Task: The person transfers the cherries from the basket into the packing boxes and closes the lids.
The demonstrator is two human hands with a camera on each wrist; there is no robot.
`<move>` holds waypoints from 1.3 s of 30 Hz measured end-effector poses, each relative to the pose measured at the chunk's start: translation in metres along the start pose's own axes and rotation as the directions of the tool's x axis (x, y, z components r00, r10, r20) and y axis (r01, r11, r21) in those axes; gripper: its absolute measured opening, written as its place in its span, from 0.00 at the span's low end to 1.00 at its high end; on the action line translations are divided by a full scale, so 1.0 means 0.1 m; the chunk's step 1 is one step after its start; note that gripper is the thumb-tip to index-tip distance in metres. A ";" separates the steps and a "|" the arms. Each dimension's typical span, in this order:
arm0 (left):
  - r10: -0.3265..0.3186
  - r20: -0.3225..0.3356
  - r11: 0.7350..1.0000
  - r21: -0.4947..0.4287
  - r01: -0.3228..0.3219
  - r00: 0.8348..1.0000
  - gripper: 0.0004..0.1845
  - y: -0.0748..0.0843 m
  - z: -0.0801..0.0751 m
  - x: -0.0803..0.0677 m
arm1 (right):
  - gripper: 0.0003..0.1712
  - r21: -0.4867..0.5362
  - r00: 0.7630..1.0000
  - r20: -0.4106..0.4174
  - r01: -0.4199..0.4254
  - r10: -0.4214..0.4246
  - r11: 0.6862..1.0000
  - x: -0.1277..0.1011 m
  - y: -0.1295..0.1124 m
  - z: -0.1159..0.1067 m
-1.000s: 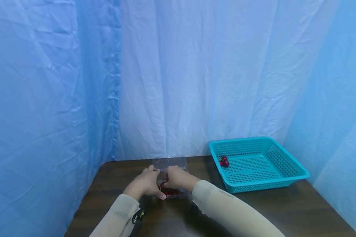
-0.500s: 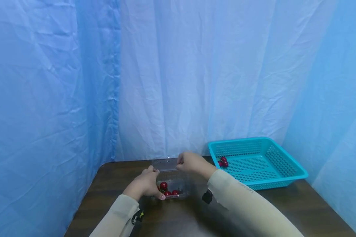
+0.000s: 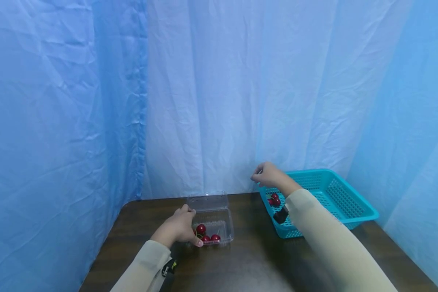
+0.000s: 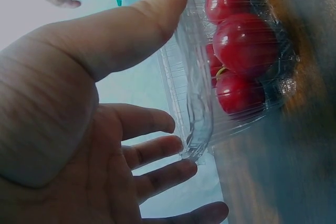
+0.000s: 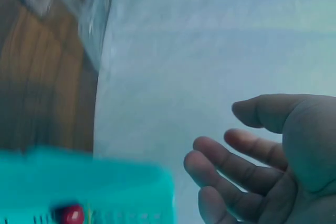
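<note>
My left hand (image 3: 179,226) holds the left side of a clear plastic clamshell box (image 3: 230,235) on the table. Its thumb (image 4: 165,9) lies against the rim, while the fingertips (image 4: 168,145) touch that rim farther along. Several red cherries (image 3: 201,229) lie inside, some with stems; the box's lid (image 3: 209,202) is folded back. Over the left back corner of a turquoise basket (image 3: 354,205) hovers my right hand (image 3: 271,177), with loosely bent fingers and nothing between them in the right wrist view. A few cherries (image 3: 275,200) sit at the basket's left end, below that hand.
The dark wooden table (image 3: 248,267) carries the box in the middle and the slatted basket at the back right. Blue and white curtains (image 3: 219,101) hang close behind the table's back edge and at both sides.
My right hand has left the clamshell box and moved right and up to the basket, which uncovers the cherries in the box. My left hand stays at the box's side.
</note>
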State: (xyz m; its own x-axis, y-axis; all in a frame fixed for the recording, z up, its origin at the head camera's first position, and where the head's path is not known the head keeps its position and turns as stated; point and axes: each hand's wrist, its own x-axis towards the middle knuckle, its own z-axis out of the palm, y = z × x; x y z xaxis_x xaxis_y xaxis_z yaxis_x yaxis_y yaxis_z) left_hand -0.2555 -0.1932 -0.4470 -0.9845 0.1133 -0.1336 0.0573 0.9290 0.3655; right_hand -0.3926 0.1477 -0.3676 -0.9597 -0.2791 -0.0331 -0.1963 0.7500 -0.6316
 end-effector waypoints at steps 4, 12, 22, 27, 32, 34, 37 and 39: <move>-0.009 0.008 1.000 -0.011 0.009 1.000 0.65 0.00 0.02 0.02 | 0.17 -0.020 0.998 0.002 -0.060 0.060 0.998 0.06 0.29 -0.08; 0.011 -0.009 1.000 0.022 -0.011 1.000 0.70 -0.20 0.26 0.26 | 0.35 -0.023 0.989 0.069 -0.127 0.128 0.992 0.11 0.70 -0.10; -0.020 0.005 1.000 -0.015 0.020 1.000 0.64 0.02 0.05 0.00 | 0.22 -0.172 0.974 0.124 -0.166 0.189 0.971 0.24 0.98 0.09; -0.013 0.008 1.000 -0.018 0.013 1.000 0.62 0.01 0.03 -0.02 | 0.16 -0.200 0.974 0.172 -0.109 0.144 0.974 0.24 1.03 0.19; -0.022 0.016 0.999 -0.040 0.022 1.000 0.66 -0.02 0.03 0.00 | 0.12 -0.188 0.971 0.165 -0.139 0.171 0.972 0.23 1.03 0.24; -0.020 0.017 0.999 -0.039 0.021 1.000 0.67 -0.08 0.08 0.06 | 0.10 -0.178 0.969 0.159 -0.158 0.187 0.971 0.22 1.01 0.25; 0.020 0.002 1.000 -0.021 -0.020 1.000 0.69 -0.26 0.24 0.24 | 0.09 -0.160 0.965 0.163 -0.177 0.203 0.971 0.19 0.99 0.24; 0.025 0.000 1.000 -0.012 -0.025 1.000 0.70 -0.29 0.28 0.27 | 0.08 -0.149 0.965 0.172 -0.175 0.200 0.973 0.17 0.99 0.24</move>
State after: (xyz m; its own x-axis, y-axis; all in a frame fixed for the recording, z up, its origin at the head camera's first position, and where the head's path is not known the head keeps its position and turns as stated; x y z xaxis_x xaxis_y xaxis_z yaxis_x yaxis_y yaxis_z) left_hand -0.2793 -0.2073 -0.4866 -0.9828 0.1365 -0.1245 0.0799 0.9217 0.3797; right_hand -0.4231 0.2024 -0.4492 -0.9303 -0.2227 -0.2915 -0.0533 0.8682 -0.4933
